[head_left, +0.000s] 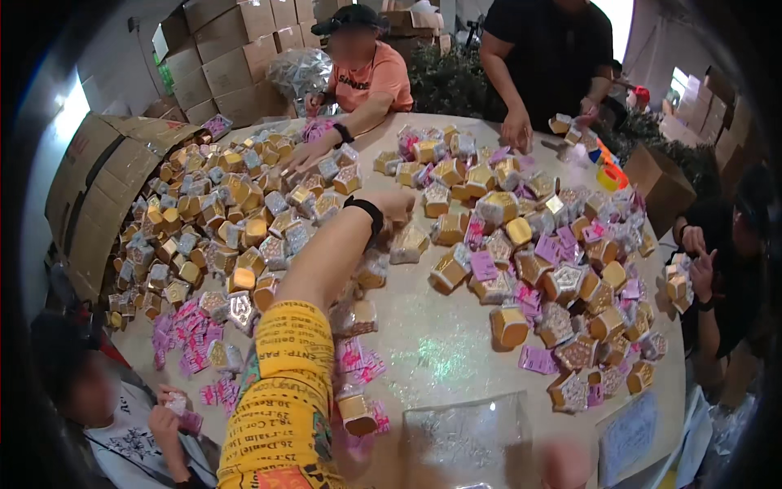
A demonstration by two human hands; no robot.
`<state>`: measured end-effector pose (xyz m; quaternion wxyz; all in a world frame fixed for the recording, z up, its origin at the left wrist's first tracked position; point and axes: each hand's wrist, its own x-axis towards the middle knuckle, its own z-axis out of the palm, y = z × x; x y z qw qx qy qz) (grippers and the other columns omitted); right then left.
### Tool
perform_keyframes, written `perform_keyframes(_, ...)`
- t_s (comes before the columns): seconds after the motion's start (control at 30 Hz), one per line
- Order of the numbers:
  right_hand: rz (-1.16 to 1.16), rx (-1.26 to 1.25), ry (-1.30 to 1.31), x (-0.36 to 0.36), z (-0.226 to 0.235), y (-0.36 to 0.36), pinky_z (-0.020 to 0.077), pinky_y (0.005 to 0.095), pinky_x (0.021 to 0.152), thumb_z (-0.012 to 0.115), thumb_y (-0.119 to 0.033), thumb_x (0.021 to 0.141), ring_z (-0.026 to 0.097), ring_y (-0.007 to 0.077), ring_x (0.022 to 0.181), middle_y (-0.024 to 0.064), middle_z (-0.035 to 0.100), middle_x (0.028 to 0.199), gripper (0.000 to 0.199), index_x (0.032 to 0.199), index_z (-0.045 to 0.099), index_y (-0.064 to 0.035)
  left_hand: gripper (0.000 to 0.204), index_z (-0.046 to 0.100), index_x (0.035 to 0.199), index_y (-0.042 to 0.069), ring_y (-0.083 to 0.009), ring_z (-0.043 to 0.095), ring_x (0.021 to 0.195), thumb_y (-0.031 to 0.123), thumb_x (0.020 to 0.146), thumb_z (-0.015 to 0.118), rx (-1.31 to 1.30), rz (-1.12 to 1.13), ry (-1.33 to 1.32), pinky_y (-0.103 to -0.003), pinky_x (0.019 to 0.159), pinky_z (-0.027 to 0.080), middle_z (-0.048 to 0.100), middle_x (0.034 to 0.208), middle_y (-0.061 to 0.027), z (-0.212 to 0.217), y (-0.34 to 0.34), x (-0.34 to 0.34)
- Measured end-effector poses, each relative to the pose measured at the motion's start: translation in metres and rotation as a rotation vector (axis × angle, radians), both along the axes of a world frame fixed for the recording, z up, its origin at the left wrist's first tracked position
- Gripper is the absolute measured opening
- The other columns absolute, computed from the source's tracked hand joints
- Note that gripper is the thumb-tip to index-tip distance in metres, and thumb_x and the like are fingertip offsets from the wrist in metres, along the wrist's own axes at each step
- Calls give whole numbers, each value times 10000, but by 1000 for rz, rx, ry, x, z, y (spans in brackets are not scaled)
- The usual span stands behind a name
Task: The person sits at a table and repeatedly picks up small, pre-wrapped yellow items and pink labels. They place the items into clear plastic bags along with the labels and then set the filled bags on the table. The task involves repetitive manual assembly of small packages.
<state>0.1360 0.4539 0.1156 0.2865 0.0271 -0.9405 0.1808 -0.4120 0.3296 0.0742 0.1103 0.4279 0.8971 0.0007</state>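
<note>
My left hand (393, 204) reaches far across the round table (440, 342), on an arm with a yellow printed sleeve and a black wristband. It rests among small gold and silver hexagonal boxes, nearest a gold box (409, 241); its fingers are hidden from here. At the bottom edge, only a blurred part of my right hand (564, 464) shows, holding up a clear plastic bag (466, 438). A gold box (357, 411) lies just left of the bag, among pink tags (358, 363).
A big tipped cardboard carton (102, 191) spills boxes at the left. A large heap of boxes (562, 269) covers the right side. Several other people sit or stand around the table, handling boxes. Stacked cartons (232, 57) stand behind.
</note>
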Motion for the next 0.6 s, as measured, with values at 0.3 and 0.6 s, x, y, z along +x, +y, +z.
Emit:
perform_keyframes(0.3, 108, -15, 78, 18, -12, -8, 500, 407, 579, 594, 126, 732, 604, 349, 667, 195, 619, 796, 280, 997, 609, 39, 425, 549, 1260, 181, -352, 595, 1025, 359, 875, 566, -118, -4, 26, -443, 862, 467, 636, 1100, -160, 19, -31, 58)
perform_keyframes(0.6, -52, 33, 138, 50, -4, -11, 461, 365, 542, 602, 90, 725, 573, 302, 605, 142, 580, 698, 185, 888, 588, 4, 440, 637, 1023, 74, -367, 620, 977, 291, 650, 725, -30, 30, 143, -451, 868, 493, 655, 1051, -186, -6, 0, 93)
